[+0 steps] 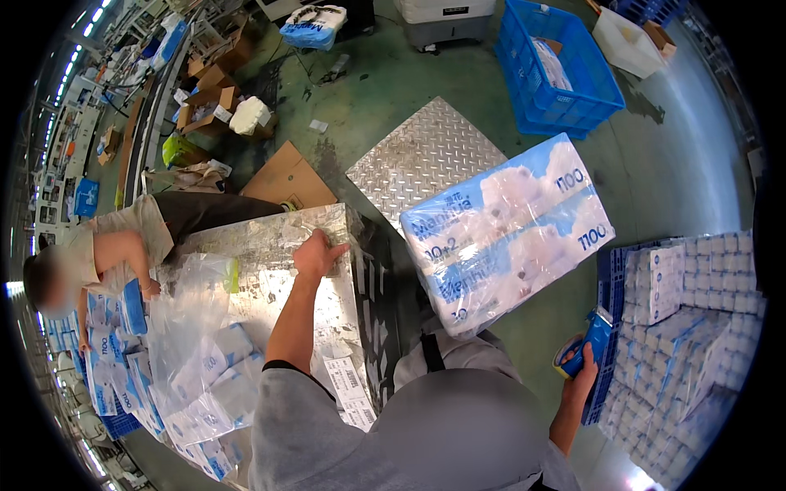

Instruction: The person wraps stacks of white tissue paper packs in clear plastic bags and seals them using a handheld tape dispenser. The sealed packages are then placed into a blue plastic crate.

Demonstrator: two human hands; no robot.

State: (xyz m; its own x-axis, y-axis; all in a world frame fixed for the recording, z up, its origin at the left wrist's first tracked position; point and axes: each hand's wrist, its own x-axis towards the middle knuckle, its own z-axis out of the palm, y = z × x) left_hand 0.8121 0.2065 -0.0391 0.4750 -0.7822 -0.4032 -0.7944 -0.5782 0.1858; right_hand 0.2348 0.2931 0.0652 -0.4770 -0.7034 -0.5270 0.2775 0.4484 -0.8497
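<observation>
My left hand (316,254) rests on the worn metal tabletop (270,237) near its right edge, thumb apart from the fingers. Away to the right and low, my right hand (580,376) is closed on a blue tape dispenser (596,331) with a roll of tape in it. Between my arms and ahead of me is a large bundle of blue-and-white packs (508,233) in clear plastic wrap, tilted in view. Its underside is hidden. A clear plastic bag (192,319) and several loose blue-and-white packs (221,376) lie on the left of the table.
A co-worker (123,250) bends at the table's left end. Beyond the bundle lies a diamond-patterned metal plate (430,151), with flat cardboard (286,176) beside it. A blue crate (561,106) stands far right. Stacked packs (679,327) fill the right side; cartons (209,106) lie back left.
</observation>
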